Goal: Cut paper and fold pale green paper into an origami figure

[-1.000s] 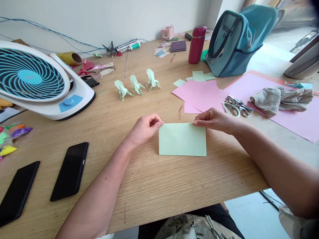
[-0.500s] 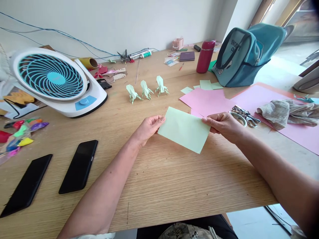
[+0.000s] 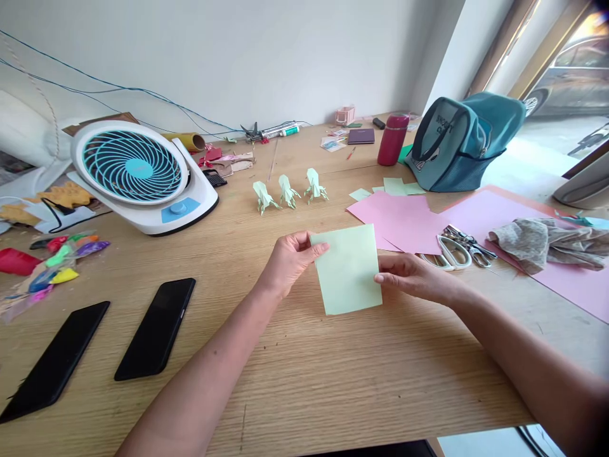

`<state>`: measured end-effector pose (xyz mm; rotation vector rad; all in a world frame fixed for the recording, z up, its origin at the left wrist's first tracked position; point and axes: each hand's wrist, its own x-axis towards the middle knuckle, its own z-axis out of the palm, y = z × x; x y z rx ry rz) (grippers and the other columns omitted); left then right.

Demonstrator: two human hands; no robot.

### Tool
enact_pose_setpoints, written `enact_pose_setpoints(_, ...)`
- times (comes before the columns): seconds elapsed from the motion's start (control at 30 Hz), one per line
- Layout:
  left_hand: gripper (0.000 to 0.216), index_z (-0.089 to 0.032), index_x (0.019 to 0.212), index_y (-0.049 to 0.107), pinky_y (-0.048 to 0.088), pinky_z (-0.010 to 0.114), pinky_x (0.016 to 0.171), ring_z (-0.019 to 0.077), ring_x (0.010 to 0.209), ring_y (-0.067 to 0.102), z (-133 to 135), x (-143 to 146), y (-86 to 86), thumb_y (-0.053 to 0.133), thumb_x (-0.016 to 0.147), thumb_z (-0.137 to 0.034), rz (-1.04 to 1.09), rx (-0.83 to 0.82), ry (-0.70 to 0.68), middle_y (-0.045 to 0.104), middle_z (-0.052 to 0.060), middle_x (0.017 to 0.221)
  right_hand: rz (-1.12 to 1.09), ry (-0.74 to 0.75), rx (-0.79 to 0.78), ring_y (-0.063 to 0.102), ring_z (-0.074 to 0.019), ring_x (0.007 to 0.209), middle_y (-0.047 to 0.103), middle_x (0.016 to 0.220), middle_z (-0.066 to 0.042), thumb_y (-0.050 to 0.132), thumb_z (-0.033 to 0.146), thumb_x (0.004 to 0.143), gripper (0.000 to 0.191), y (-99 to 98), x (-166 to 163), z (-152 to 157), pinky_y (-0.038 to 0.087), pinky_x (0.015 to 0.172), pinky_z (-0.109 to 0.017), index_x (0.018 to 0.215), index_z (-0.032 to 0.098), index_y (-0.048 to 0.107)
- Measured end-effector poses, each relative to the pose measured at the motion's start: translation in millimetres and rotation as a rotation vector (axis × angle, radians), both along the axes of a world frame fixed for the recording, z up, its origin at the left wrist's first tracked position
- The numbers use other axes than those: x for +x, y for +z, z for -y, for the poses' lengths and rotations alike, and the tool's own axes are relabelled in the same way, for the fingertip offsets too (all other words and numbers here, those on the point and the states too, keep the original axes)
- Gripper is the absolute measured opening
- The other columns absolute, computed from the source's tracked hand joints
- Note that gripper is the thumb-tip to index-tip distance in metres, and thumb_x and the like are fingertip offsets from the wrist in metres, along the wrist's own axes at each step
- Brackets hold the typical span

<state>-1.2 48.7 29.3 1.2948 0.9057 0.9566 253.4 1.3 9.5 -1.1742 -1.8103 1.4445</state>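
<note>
A pale green sheet of paper [image 3: 349, 273] is held up above the table, its near face plain. My left hand [image 3: 292, 260] pinches its upper left corner, thumb in front and fingers behind. At the sheet's right edge is my right hand [image 3: 412, 276], with the thumb tip on the edge and the other fingers partly hidden behind the paper. Beyond the sheet, three folded pale green paper figures stand in a row: a left one [image 3: 264, 197], a middle one [image 3: 288, 192] and a right one [image 3: 314, 185].
Pink paper [image 3: 404, 219], green paper pieces [image 3: 394, 186] and scissors [image 3: 450, 254] lie to the right, near a crumpled cloth [image 3: 547, 244]. A blue bag [image 3: 457, 146] and a red bottle [image 3: 393, 139] stand behind. At left are a fan [image 3: 143, 178] and two black phones [image 3: 157, 330].
The sheet has turned from lying wide to standing nearly upright and looks narrower. My right hand has shifted slightly left and lower along its edge. The view has tilted up a little.
</note>
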Motion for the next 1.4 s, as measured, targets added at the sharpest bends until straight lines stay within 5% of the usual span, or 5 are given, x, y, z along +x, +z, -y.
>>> enact_pose_setpoints(0.3,0.025,-0.017,0.078,0.066,0.041,0.024,0.059,0.0112,0.063,0.051,21,14,1.1,0.077,0.075,-0.039,-0.154,0.164,0.014,0.061,-0.001,0.070,-0.392,-0.373,-0.135,0.067,-0.0190,0.077,0.076,0.086,-0.005,0.077,0.051,0.075,0.032,-16.0,-24,10,0.055,0.071,-0.032,0.083,0.020,0.077)
enact_pose_setpoints(0.5,0.033,-0.016,0.062,0.057,0.032,0.023,0.055,0.0084,0.058,0.038,18,14,-0.2,0.078,0.074,-0.039,-0.188,0.249,0.159,0.047,-0.004,0.061,-0.420,-0.386,-0.126,0.069,-0.0192,0.082,0.078,0.094,-0.006,0.079,0.049,0.074,0.030,-18.3,-26,9,0.056,0.078,-0.034,0.087,0.022,0.079)
enact_pose_setpoints(0.87,0.031,-0.015,0.064,0.061,0.036,0.023,0.059,0.0095,0.062,0.043,21,14,3.3,0.075,0.076,-0.040,-0.193,0.229,0.163,0.053,-0.003,0.063,-0.391,-0.334,-0.124,0.069,-0.0214,0.087,0.076,0.088,-0.005,0.076,0.048,0.077,0.031,-17.4,-27,10,0.055,0.082,-0.036,0.093,0.021,0.078)
enact_pose_setpoints(1.13,0.029,-0.015,0.066,0.064,0.037,0.023,0.058,0.0093,0.060,0.046,23,15,3.3,0.074,0.077,-0.040,-0.220,0.159,0.065,0.057,-0.002,0.064,-0.263,-0.412,0.325,0.061,-0.0223,0.101,0.066,0.115,-0.005,0.069,0.042,0.086,0.039,-10.9,-25,11,0.053,0.079,-0.035,0.123,0.031,0.063)
enact_pose_setpoints(1.4,0.027,-0.016,0.069,0.070,0.041,0.023,0.058,0.0108,0.061,0.051,28,19,1.4,0.076,0.075,-0.041,-0.208,0.096,-0.024,0.063,0.000,0.067,-0.016,-0.371,0.593,0.060,-0.0218,0.092,0.065,0.098,-0.006,0.062,0.030,0.092,0.022,-0.6,-26,20,0.050,0.078,-0.036,0.112,0.028,0.070)
